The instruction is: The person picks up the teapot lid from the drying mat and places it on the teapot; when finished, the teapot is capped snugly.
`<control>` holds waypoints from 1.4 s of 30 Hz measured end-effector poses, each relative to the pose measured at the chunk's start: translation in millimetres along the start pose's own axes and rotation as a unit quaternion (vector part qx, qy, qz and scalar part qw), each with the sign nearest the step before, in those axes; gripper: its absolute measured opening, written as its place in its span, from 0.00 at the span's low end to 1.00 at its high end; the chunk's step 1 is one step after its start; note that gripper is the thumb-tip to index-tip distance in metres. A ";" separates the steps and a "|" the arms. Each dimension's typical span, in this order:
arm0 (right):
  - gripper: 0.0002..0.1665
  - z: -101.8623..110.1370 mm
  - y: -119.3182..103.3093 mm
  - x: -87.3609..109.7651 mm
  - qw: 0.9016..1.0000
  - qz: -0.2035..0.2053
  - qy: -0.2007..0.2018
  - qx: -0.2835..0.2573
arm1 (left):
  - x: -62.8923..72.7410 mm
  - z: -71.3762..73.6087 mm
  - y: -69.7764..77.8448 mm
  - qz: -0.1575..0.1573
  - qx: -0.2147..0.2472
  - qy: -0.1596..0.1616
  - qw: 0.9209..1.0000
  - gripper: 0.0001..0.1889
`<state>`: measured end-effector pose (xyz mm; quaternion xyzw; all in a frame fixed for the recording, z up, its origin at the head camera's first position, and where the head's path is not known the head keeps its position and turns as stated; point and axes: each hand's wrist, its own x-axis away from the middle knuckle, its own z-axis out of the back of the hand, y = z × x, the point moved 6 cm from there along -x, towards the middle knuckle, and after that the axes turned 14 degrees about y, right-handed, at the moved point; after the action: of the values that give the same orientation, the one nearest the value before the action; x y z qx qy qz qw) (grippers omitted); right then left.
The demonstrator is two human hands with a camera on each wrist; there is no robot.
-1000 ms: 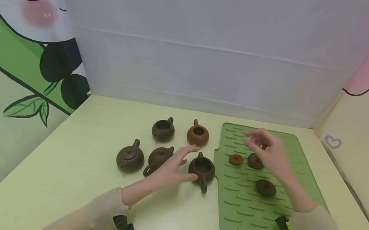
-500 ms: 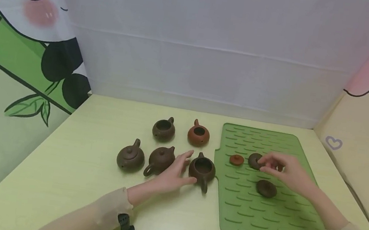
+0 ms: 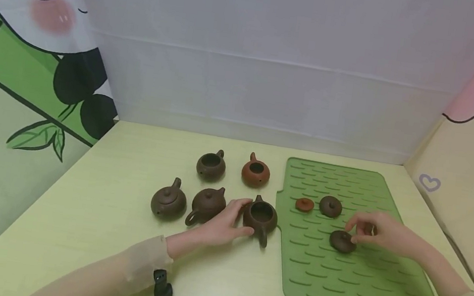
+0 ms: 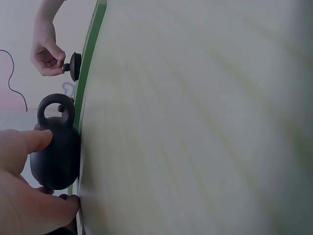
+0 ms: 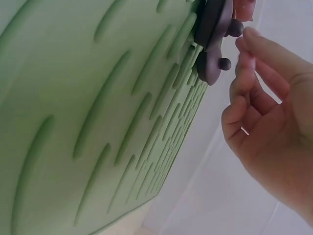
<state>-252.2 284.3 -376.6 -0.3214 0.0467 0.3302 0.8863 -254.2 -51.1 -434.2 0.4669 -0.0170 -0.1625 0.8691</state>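
My left hand [image 3: 220, 223] holds a dark brown lidless teapot [image 3: 260, 216]. In the left wrist view its thumb lies on the teapot [image 4: 56, 152] below the handle, with fingers at the opposite side. My right hand [image 3: 387, 233] has thumb and forefinger at the knob of a dark teapot lid [image 3: 341, 242] resting on the green mat [image 3: 314, 278]. The right wrist view shows those fingertips right at the lid's knob [image 5: 234, 28], the other fingers curled. Behind lie a second dark lid [image 3: 330, 207] and a reddish lid [image 3: 304, 205].
Two lidded brown teapots stand left of my left hand: one at the far left [image 3: 169, 203] and one [image 3: 208, 203] close to the fingers. A lidless brown teapot [image 3: 211, 166] and a lidless reddish teapot [image 3: 255, 173] stand farther back. A white cloth wall [image 3: 253, 90] borders the table.
My right hand has come down and toward me, past the rear dark lid to the nearer one. My left hand has moved slightly right and taken hold of the lidless teapot.
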 end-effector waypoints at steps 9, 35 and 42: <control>0.10 -4.0 7.2 0.8 1.000 -0.006 -0.018 -0.019 | 0.5 1.5 1.5 0.003 0.007 0.002 1.000 0.37; 0.04 -8.8 4.0 -20.2 0.998 -0.057 -0.025 -0.014 | -2.6 0.4 -5.1 0.000 0.008 0.000 1.000 0.37; 0.07 -10.5 -12.5 -44.8 0.996 -0.091 0.002 -0.010 | -2.7 1.8 -1.1 0.004 0.019 0.002 1.000 0.37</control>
<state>-278.0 245.8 -365.0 -0.3336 0.0163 0.2483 0.9093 -257.4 -52.3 -433.7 0.4836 -0.0198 -0.1580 0.8607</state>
